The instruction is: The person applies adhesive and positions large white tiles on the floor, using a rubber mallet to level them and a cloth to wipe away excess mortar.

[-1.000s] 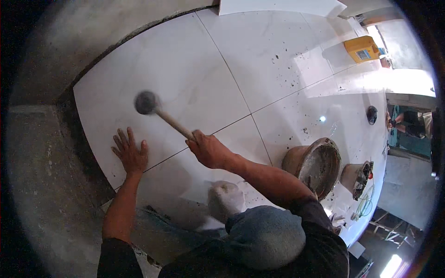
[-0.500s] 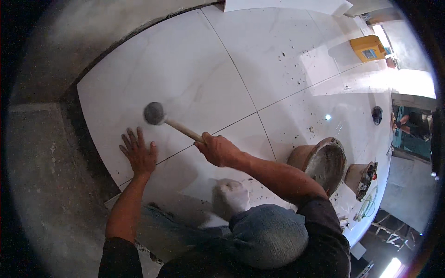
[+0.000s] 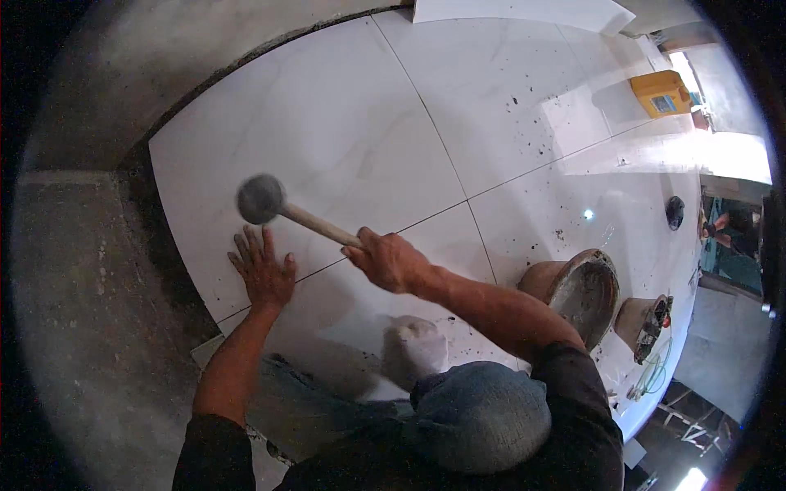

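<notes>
My right hand (image 3: 391, 260) grips the wooden handle of a rubber mallet (image 3: 319, 225), whose dark round head is over the large white floor tile (image 3: 352, 123). The head is slightly blurred, and I cannot tell whether it touches the surface. Close below it, my left hand (image 3: 266, 270) lies flat on the same tile with fingers spread and holding nothing. A thin dark joint between tiles runs just under the left wrist and on past the right hand.
Right of my right forearm stands a mortar-smeared bucket (image 3: 585, 295), with a smaller dirty bucket (image 3: 643, 326) beyond it. A yellow jerrycan (image 3: 661, 92) sits at the far right. A dark gap (image 3: 155, 221) separates the tiles from the grey wall at left. Crumbs are scattered over the tiles.
The mallet head has shifted a little left in the picture and looks larger. The whole scene has slid slightly right. My left hand stays flat on the tile.
</notes>
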The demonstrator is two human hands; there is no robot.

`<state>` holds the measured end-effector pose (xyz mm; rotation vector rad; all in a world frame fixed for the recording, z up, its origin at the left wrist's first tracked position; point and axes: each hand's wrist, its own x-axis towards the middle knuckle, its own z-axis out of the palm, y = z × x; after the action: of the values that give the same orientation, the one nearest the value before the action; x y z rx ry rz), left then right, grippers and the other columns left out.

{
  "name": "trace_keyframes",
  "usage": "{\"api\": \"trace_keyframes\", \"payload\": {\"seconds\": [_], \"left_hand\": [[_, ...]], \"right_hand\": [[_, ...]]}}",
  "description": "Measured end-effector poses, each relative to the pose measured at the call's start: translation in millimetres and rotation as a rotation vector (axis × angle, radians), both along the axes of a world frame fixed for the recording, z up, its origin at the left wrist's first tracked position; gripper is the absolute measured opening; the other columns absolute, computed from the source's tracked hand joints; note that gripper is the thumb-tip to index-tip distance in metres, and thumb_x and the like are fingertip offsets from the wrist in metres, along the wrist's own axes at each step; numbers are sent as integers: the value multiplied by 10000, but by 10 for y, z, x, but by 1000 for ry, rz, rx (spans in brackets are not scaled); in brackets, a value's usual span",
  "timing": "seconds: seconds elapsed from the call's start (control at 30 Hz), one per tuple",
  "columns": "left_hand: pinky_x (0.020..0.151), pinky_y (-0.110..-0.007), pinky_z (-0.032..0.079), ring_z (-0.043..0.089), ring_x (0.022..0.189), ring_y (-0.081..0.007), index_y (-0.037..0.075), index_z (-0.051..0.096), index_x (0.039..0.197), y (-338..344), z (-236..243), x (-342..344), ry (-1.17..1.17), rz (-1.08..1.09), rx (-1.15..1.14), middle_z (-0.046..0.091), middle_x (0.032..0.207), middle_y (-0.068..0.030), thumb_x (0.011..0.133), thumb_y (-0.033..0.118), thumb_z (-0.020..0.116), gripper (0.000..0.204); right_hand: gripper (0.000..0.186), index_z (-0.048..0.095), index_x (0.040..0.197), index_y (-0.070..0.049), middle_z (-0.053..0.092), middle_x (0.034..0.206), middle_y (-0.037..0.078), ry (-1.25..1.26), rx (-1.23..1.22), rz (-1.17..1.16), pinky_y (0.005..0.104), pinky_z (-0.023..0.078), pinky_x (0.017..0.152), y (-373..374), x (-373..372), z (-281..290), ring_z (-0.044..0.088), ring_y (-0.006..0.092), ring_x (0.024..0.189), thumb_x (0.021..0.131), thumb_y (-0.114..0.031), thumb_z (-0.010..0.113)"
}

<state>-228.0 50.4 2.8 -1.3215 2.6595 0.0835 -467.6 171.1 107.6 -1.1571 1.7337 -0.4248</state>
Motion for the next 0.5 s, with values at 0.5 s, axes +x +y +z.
{"api": "trace_keyframes", "payload": {"seconds": [0.5], "left_hand": [[1061,-657,32,66,1396,-438,167,230,1466,-338,-20,668,131,95,50,106,1513,-238,841,551,522,789]], "right_hand": [[197,500,1045,-23,544,934,220,270,-224,84,487,482,693,-323,-162,-398,566,431,824,938,-171,427]]}}
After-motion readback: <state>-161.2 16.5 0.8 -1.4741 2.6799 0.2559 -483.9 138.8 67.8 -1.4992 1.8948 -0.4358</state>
